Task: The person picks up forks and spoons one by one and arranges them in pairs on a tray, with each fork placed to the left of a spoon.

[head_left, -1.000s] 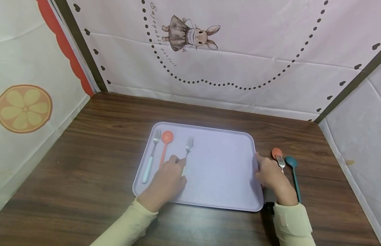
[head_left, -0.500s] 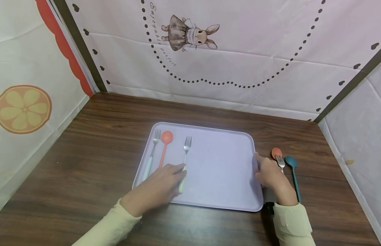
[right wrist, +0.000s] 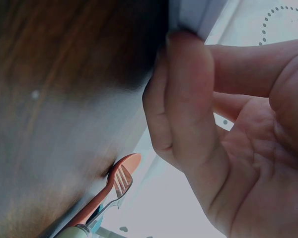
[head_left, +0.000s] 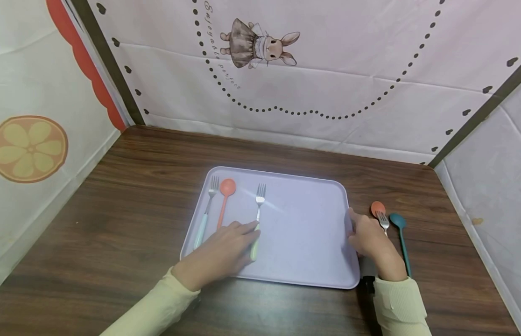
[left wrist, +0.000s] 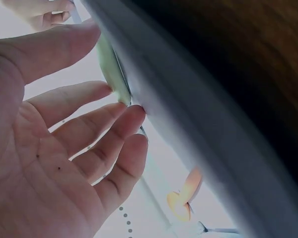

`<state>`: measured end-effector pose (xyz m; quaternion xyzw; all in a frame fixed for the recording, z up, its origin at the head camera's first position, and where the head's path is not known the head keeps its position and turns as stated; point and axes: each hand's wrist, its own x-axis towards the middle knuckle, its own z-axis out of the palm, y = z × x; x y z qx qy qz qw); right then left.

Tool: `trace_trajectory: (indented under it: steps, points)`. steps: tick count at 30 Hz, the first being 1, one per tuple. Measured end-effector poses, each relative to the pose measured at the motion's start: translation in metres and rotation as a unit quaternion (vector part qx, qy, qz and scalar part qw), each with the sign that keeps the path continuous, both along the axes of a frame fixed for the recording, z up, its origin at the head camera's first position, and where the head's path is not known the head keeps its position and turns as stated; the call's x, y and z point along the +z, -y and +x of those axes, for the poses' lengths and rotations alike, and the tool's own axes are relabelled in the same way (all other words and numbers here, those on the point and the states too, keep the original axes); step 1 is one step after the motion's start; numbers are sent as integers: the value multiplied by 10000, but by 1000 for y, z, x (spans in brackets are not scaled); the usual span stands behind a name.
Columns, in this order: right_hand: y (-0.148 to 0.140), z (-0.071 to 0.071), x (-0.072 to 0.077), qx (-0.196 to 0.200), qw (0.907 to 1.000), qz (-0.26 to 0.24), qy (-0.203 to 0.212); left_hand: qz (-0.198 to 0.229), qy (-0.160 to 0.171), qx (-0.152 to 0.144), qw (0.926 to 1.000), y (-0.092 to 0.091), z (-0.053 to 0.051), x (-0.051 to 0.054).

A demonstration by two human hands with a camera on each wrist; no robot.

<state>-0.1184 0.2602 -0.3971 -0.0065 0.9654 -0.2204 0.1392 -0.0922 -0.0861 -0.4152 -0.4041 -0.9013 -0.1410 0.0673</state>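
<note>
The fork (head_left: 254, 249) has a silvery metal head with slim tines and a pale green handle. It lies on the tray (head_left: 304, 228), left of the tray's middle, tines toward the far side and handle toward the near edge, with the tined end leaning a little to the right. Part of the handle is hidden by the hands; whether it rests fully flat is unclear. The tray is pale lilac, rectangular, with rounded corners and a low raised rim. It sits flat on the surface (head_left: 117, 224), long sides running left to right, its right end slightly nearer.
</note>
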Motion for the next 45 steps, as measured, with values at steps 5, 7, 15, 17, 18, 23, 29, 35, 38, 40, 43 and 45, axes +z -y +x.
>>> trace_trajectory:
  steps: [5, 7, 15, 17, 18, 23, 29, 35, 38, 40, 43, 45]
  points:
    - [0, 0, 1, 37, 10000, -26, -31, -46, 426, 155, 9990, 0, 1, 4]
    - [0, 0, 1, 53, 10000, -31, -60, 38, 653, 237, 9976, 0, 2, 6]
    - [0, -1, 1, 70, 9999, -25, -117, 501, 846, 608, 9933, 5, 1, 15]
    - [0, -1, 1, 64, 9999, -19, -106, 547, 765, 749, 9927, 8, 1, 17]
    - [0, -1, 1, 64, 9999, -13, -102, 570, 718, 804, 9925, 9, 0, 17]
    - [0, -1, 0, 79, 9999, 23, -129, 729, 470, 907, 9921, 16, -2, 19]
    - [1, 0, 0, 23, 9999, 32, -99, 746, 512, 1282, 9876, 24, -5, 21]
    - [0, -1, 0, 10, 10000, 47, -70, 829, 533, 1516, 9835, 30, -7, 24]
    - [0, -1, 0, -7, 10000, 37, -37, 793, 517, 1612, 9824, 33, -7, 24]
    - [0, -1, 0, -12, 10000, 41, -26, 793, 517, 1649, 9818, 34, -8, 24]
    - [0, -1, 0, -12, 10000, 45, -21, 813, 493, 1710, 9807, 36, -9, 24]
    - [0, -1, 0, -19, 10000, 31, -13, 829, 484, 1759, 9797, 38, -10, 23]
